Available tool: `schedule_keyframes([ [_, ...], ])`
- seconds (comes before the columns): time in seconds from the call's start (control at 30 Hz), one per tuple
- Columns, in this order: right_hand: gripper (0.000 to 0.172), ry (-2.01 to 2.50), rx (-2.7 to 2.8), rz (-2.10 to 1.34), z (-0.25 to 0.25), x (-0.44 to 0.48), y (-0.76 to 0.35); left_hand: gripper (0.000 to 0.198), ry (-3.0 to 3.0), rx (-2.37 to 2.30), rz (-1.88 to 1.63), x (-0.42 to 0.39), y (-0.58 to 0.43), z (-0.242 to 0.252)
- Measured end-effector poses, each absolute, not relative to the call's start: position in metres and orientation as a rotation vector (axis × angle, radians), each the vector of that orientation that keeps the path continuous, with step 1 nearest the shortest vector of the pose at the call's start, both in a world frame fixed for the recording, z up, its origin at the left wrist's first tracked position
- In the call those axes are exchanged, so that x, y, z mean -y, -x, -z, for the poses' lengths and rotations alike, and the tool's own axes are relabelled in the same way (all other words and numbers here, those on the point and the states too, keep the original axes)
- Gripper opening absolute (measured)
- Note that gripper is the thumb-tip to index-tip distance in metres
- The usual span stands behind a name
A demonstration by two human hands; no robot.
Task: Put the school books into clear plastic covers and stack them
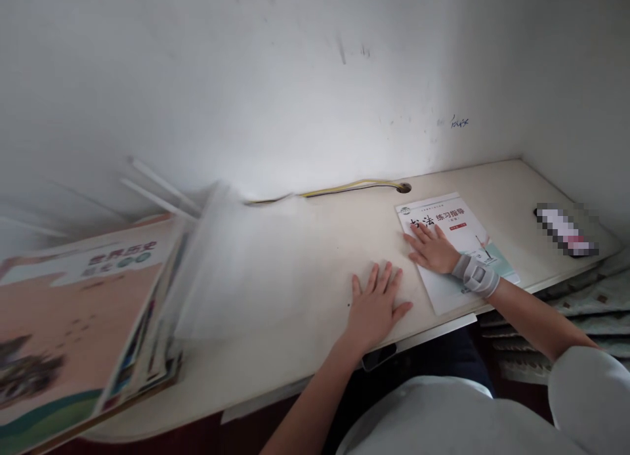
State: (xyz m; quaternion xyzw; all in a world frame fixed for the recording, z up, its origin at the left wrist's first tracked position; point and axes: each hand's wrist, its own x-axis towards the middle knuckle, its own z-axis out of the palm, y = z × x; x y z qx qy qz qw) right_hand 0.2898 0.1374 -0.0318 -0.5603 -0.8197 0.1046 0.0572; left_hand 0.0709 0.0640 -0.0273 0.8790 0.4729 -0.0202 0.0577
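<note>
My left hand (375,304) lies flat on the pale desk (295,258), fingers spread, holding nothing. My right hand (430,247), with a grey wrist wrap, rests palm down on a white booklet (460,222) with red and black printed characters, which lies on the desk's right part. The two hands are a short way apart, the left one just left of the booklet's near corner.
A stack of large books (83,324) lies at the desk's left, blurred, with white sheets (221,258) beside it. A yellow cable (344,188) runs along the wall into a desk hole (404,188). A dark object (566,232) sits at far right. Patterned bedding (590,297) lies beyond the edge.
</note>
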Motion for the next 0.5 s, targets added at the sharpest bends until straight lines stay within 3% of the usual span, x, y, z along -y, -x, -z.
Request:
schedule_keyframes([
  [0.13,0.068,1.914,2.273,-0.290,0.030,-0.145,-0.345,0.065,-2.654,-1.412,0.088,-0.070,-0.067,0.026],
  [0.33,0.050,2.210,1.973,-0.186,0.032,-0.118,-0.428,0.068,-2.724,-1.346,0.046,-0.075,-0.088,0.011],
  [0.5,0.050,2.193,1.932,-0.227,0.037,-0.099,-0.431,0.074,-2.752,-1.146,0.015,-0.077,-0.127,0.021],
])
